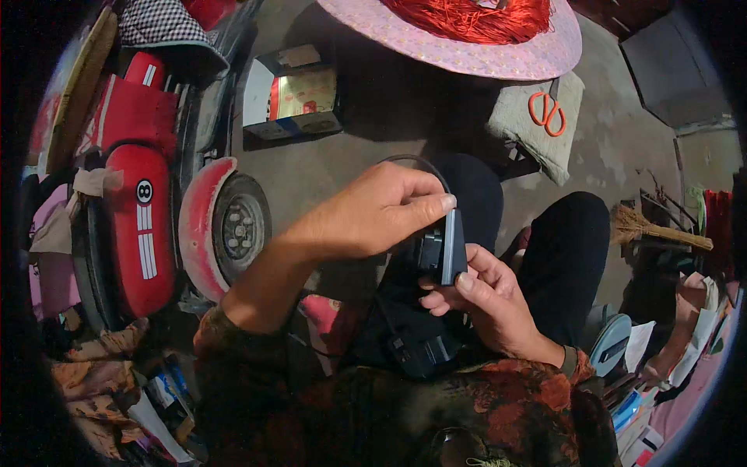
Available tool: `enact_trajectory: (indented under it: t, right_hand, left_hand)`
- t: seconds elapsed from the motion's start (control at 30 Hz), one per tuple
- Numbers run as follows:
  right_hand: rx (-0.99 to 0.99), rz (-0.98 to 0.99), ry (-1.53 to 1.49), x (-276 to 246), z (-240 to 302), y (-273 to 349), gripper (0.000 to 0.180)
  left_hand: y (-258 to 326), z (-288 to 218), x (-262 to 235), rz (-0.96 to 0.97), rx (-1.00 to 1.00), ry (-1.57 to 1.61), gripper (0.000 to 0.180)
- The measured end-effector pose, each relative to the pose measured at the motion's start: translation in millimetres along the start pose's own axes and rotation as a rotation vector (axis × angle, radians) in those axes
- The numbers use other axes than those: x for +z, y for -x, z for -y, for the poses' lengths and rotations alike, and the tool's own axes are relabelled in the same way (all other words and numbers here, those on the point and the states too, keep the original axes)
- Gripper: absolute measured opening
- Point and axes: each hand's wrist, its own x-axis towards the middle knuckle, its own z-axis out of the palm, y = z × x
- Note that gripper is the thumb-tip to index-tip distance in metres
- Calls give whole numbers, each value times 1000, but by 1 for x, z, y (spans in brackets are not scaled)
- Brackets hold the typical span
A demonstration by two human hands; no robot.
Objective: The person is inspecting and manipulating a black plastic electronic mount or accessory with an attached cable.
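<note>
Your left hand [373, 210] pinches top of flat dark slab [453, 247] between thumb and fingers; your right hand [486, 300] clasps its lower edge from below. Slab sits over your lap, against black device [412, 335]. Long axis near vertical in view, top end pointing away from you. Risk, as I judge: thin edge pinch only; twist it and slab slips down onto device or floor [373, 117].
</note>
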Motion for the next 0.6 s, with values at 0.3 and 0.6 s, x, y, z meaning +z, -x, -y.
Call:
enact_trajectory:
  t: [0.3, 0.6]
  right_hand:
    - [1, -31, -28, 3, -1, -2, 46]
    - [0, -16, -38, 1, -2, 1, 47]
  left_hand:
    - [24, -5, 8, -152, -44, 176, 25]
    - [25, 1, 14, -169, -2, 206, 21]
